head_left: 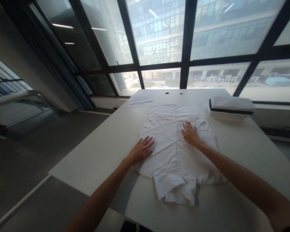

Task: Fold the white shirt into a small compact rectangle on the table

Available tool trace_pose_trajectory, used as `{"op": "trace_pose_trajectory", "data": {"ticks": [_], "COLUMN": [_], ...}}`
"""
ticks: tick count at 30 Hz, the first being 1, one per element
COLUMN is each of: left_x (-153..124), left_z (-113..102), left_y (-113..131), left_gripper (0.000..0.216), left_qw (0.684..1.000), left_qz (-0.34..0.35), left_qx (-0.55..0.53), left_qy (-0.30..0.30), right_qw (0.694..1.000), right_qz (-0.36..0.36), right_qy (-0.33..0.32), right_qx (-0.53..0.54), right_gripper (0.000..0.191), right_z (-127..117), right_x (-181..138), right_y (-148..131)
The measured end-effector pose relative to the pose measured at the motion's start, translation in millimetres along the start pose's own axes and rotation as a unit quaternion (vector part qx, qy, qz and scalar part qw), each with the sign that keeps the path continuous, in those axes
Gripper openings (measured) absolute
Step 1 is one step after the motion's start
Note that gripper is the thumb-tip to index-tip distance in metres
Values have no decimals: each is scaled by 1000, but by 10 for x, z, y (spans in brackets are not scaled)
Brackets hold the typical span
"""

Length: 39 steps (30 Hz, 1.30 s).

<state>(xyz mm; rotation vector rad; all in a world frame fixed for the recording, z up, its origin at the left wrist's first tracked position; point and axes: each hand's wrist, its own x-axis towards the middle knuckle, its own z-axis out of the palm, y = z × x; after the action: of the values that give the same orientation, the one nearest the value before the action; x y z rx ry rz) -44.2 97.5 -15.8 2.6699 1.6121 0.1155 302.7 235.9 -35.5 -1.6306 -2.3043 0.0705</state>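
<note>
A white garment (164, 135), which looks like a shirt or jacket, lies spread on the white table (94, 154). One long panel or sleeve runs slantwise across its middle, and a bunched part of the cloth sticks out toward me. On the garment's left edge, my left hand (142, 149) lies flat with its fingers spread. My right hand (190, 132) presses flat on the cloth right of centre, fingers apart. Neither hand grips the fabric. Wrinkles show near the far end of the garment and around the bunched part.
A folded stack of white cloth with a dark band (232, 107) sits at the table's far right. Papers (142, 97) lie at the far left, and a small dark disc (167, 93) is near the far edge. Tall windows (159, 32) stand behind the table.
</note>
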Motion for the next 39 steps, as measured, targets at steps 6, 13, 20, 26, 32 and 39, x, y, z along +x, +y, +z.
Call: {"op": "trace_pose_trajectory", "data": {"ticks": [6, 13, 20, 26, 32, 39], "left_x": [-127, -222, -15, 496, 447, 147], "left_z": [96, 194, 264, 293, 329, 321], "left_y": [-38, 56, 27, -72, -195, -372], "left_gripper": [56, 56, 55, 54, 55, 55], "left_qw": [1000, 999, 999, 997, 997, 998], "left_qz": [10, 11, -17, -43, -36, -46], "left_qx": [0, 33, 44, 39, 37, 41], "left_qy": [-8, 24, 25, 41, 55, 30], "right_qw": [999, 999, 999, 998, 998, 993], "right_qz": [9, 1, -19, -23, -43, -103], "right_qy": [-13, -3, -11, -38, -38, -46], "right_qx": [-31, -46, -43, -44, -33, -24], "right_gripper": [57, 56, 57, 59, 57, 54], "right_z": [0, -90, -83, -106, -128, -220], "right_x": [-1005, -1451, -1114, -524, -445, -675], "right_y": [62, 380, 546, 773, 843, 1052]}}
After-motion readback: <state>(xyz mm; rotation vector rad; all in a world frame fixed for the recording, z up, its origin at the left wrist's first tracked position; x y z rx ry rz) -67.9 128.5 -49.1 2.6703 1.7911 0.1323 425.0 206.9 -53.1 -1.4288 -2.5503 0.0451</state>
